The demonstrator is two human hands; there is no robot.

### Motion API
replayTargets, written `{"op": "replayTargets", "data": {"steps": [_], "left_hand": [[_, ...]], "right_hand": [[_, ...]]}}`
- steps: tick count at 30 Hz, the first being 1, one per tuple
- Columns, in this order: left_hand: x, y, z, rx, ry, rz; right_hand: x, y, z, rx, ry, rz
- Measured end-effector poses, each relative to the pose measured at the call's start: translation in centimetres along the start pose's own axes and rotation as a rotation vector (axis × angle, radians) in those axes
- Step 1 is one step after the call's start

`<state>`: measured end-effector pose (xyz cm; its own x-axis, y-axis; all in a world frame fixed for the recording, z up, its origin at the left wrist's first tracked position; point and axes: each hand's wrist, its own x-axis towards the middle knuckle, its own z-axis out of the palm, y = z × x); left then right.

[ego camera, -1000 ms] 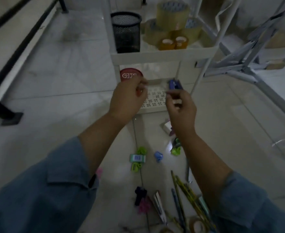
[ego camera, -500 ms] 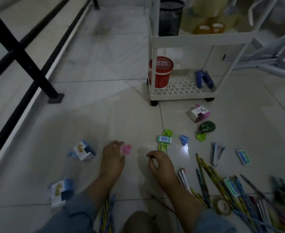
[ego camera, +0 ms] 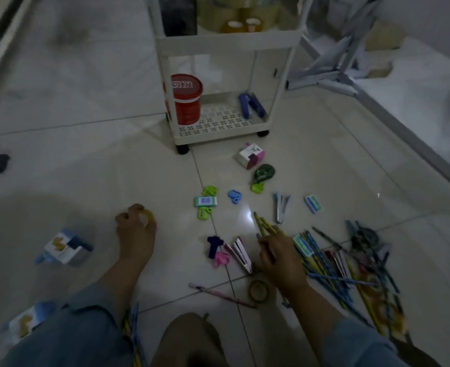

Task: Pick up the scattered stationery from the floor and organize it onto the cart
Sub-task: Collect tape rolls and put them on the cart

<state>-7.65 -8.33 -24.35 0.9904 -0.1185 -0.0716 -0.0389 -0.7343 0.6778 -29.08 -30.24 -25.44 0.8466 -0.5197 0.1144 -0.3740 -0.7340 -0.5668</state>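
The pencils (ego camera: pixel 267 226) lie in a loose heap on the floor tiles, fanning out to the person's right among pens and erasers. The right hand (ego camera: pixel 281 256) is down on the near end of that heap, fingers curled round a few of the yellow and green ones. The left hand (ego camera: pixel 136 229) is also on the floor, well apart from the right, its fingertips bunched tight round a small pale thing (ego camera: pixel 147 218) too blurred to name.

Between the hands lie a white stapler (ego camera: pixel 241 254), a dark clip and a pink clip (ego camera: pixel 221 258). A tape roll (ego camera: pixel 258 290) sits just beside the right wrist. Further out are green clips, a barcoded eraser (ego camera: pixel 205 201) and a green correction tape (ego camera: pixel 263 172). Beyond them stands the white cart (ego camera: pixel 218 135), with a red tub (ego camera: pixel 186 99) and a blue stapler (ego camera: pixel 251 105) on its bottom shelf.
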Motion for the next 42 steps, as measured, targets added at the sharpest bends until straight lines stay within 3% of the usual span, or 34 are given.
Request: {"op": "replayTargets", "data": {"steps": [6,10,14,20,25,28,32,37,42], "left_hand": [[-2.8,5.3,4.5,-0.088,-0.24,0.256],[-4.4,7.1,5.6,-0.156,-0.406,0.306],[-5.4,8.3,5.5,-0.169,-0.446,0.325],[-4.2,9.3,4.0,-0.208,-0.411,0.372],[-0.5,13.5,2.3,-0.239,-0.375,0.466],[2.9,18.0,1.3,-0.294,-0.286,0.512],[8.2,25.0,-0.5,-0.337,-0.103,0.733],[13.5,33.6,-2.3,-0.368,0.108,0.842],[19.2,36.5,-1.7,-0.313,0.01,0.766]], "right_hand": [[-4.5,1.2,-0.1,-0.206,-0.377,-0.309],[-5.3,1.3,1.1,-0.251,-0.416,-0.366],[-4.7,1.1,1.6,-0.182,-0.427,-0.325],[-1.2,-1.1,0.8,0.046,-0.159,-0.113],[7.2,-5.7,-2.1,0.302,0.123,0.039],[13.7,-8.4,-5.6,0.458,0.328,0.02],[22.3,-10.9,-10.7,0.531,0.519,-0.111],[32.0,-12.4,-15.2,0.537,0.547,-0.177],[38.9,-12.5,-17.6,0.28,0.455,-0.229]]}}
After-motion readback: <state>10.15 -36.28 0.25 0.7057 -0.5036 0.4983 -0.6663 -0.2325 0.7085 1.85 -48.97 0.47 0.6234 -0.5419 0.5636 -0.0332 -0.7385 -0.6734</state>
